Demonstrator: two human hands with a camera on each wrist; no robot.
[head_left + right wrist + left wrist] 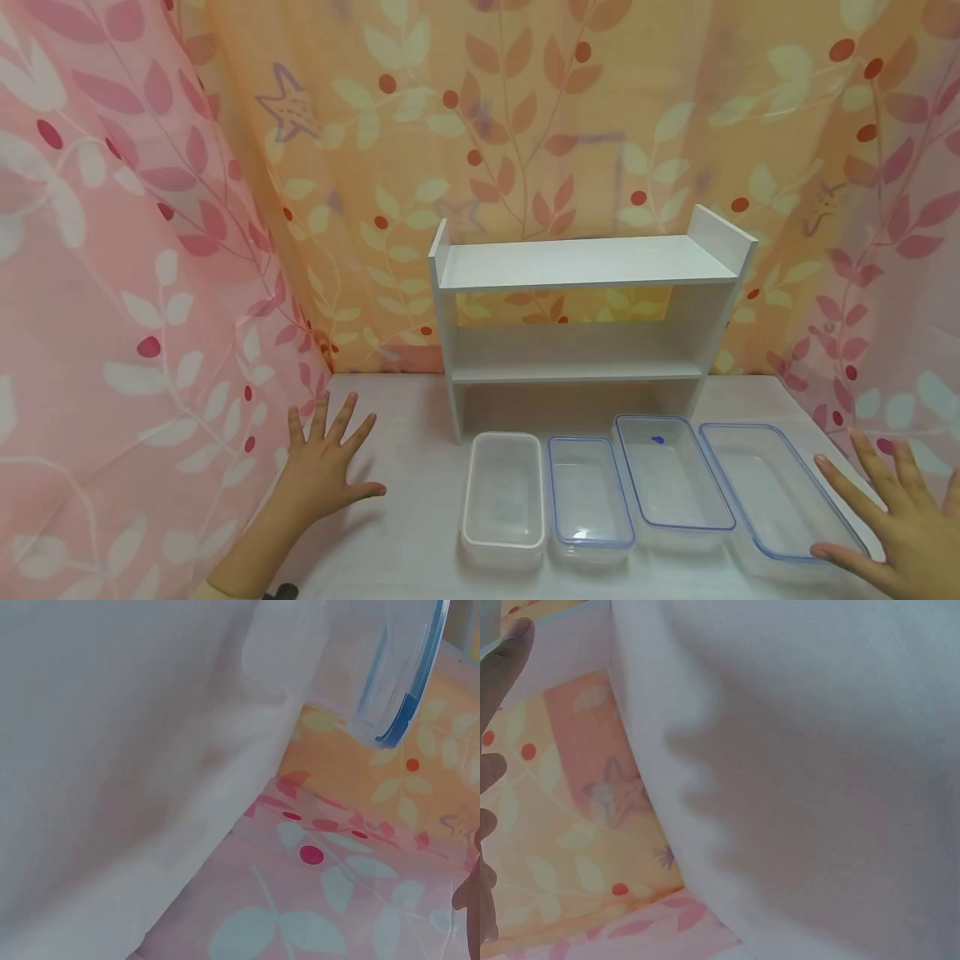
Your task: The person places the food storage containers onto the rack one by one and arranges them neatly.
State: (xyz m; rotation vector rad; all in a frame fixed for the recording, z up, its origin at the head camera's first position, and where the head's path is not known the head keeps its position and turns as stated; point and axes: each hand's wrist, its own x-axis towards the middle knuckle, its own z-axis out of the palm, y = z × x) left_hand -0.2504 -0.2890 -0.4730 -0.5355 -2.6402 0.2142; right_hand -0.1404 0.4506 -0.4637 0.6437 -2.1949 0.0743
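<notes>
**Spread Wide on Both Sides**

The person's left hand (321, 467) was released, its fingers splayed over the white cloth (412, 533), left of a white-rimmed container (504, 487). The right hand (903, 525), also loose and outspread, overlapped the corner of the rightmost blue-rimmed container (783, 483) (whether its thumb touched there could not be told). Between these stood a small blue-rimmed container (588, 496) and a blue-spotted container (682, 487). All four lined up before a white shelf (573, 262), a floral curtain (345, 167) behind it.
</notes>
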